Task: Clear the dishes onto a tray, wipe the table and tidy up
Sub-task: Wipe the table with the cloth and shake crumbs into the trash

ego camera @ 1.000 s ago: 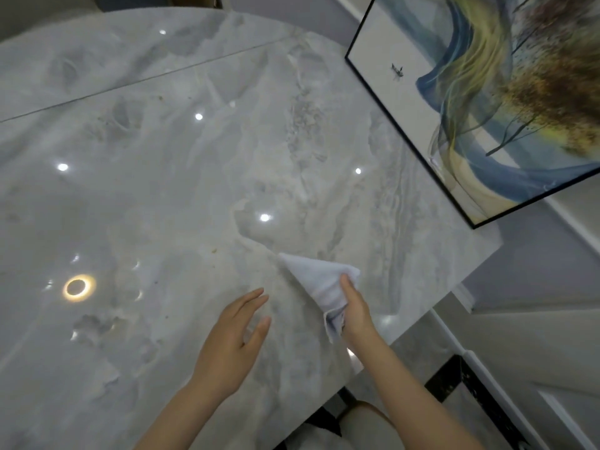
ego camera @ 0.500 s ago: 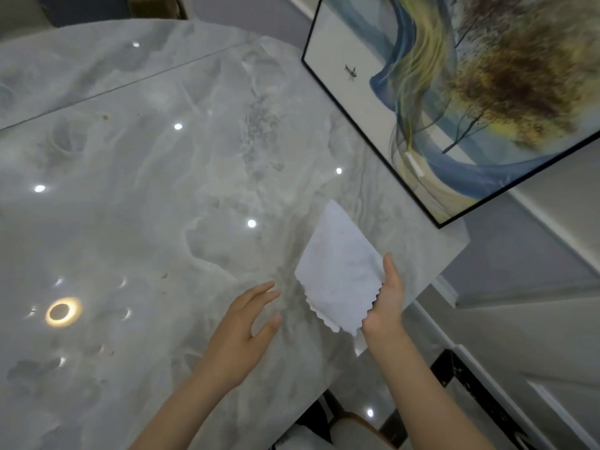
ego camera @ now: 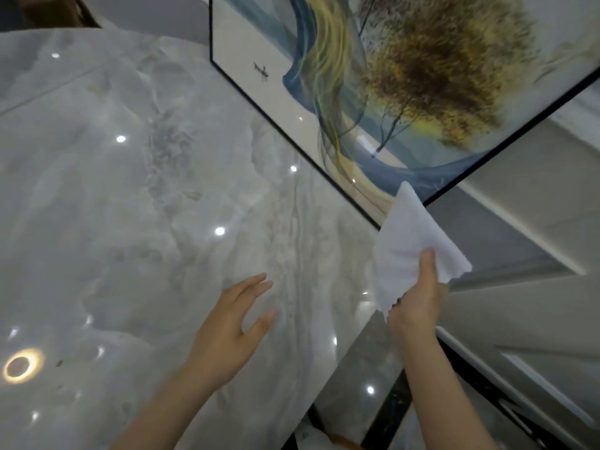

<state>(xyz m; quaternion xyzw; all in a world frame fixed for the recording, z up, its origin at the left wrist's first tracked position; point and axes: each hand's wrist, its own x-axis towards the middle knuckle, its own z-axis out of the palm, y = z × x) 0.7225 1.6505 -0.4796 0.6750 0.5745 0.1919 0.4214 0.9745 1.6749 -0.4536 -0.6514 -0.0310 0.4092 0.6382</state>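
since half a second ago, the white cloth has been carried right, past the marble table edge, pinched by the right hand. the left hand is held flat, fingers spread, over bare tabletop near the framed painting.

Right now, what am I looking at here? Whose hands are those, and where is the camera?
There is no machine here, just a person. The camera sits on their head and looks down, so you see their own two arms reaching out from below. The big shiny grey thing is a marble table; the bright dots on it are lamps reflecting. The right hand pinches a white cloth in its grip, lifted beside the table's edge. The left hand is open, fingers straight, low over the table; I cannot tell whether it touches. Behind stands a framed painting of a tree with blue swirls.
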